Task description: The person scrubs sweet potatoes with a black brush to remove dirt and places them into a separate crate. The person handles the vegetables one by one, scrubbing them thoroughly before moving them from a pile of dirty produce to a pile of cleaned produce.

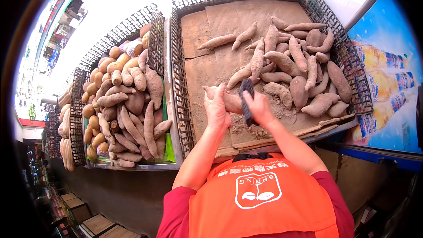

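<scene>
My left hand (216,107) grips one end of a sweet potato (233,102), held low over the dusty cardboard (211,72) that lines the bin. In my right hand (259,107) is a dark, bristly or cloth-like scrubbing pad (247,102). It presses against the right end of that sweet potato and hides it. Just beyond my hands and to the right lies a heap of soil-covered sweet potatoes (299,87). Two sweet potatoes (216,41) rest apart from the heap on the far left of the cardboard. Loose dirt and crumbs (256,132) lie below my right hand.
Black plastic lattice panels (180,82) wall the bin. To the left, a second bin holds potatoes (106,64) and more sweet potatoes (125,130). A torn cardboard edge (257,145) runs along the front. A drinks poster (385,82) stands at right; wooden crates (99,224) sit low at left.
</scene>
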Demonstrator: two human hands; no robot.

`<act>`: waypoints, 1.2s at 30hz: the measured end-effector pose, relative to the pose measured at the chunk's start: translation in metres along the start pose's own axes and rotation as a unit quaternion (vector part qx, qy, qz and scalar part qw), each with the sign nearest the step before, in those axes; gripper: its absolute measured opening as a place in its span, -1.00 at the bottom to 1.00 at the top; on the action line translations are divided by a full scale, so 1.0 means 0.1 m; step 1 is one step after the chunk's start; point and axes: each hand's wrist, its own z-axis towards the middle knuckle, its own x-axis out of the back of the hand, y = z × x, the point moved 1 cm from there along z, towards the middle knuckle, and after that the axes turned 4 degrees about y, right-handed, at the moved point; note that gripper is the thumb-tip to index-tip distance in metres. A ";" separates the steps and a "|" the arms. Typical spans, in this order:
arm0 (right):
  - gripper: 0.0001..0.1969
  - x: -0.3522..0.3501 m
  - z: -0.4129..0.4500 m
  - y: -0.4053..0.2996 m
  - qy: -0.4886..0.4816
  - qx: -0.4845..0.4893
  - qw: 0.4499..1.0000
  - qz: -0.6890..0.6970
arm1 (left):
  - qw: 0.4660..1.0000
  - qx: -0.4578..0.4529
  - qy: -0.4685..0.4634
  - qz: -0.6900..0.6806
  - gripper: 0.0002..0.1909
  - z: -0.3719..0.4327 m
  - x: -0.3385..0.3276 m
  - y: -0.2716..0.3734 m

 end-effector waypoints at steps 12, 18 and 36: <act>-0.56 0.38 0.02 -0.34 -0.218 -0.208 0.916 0.264 | 0.979 0.021 -0.189 -0.067 -0.75 0.10 -0.04 0.31; -0.64 0.12 -0.08 -0.33 -0.044 0.239 0.964 -0.106 | 0.993 0.107 -0.044 -0.032 -0.66 0.09 0.13 0.14; -0.62 -0.16 -0.05 -0.44 0.069 0.213 0.973 0.055 | 0.988 0.014 -0.130 -0.079 -0.86 0.03 -0.07 0.19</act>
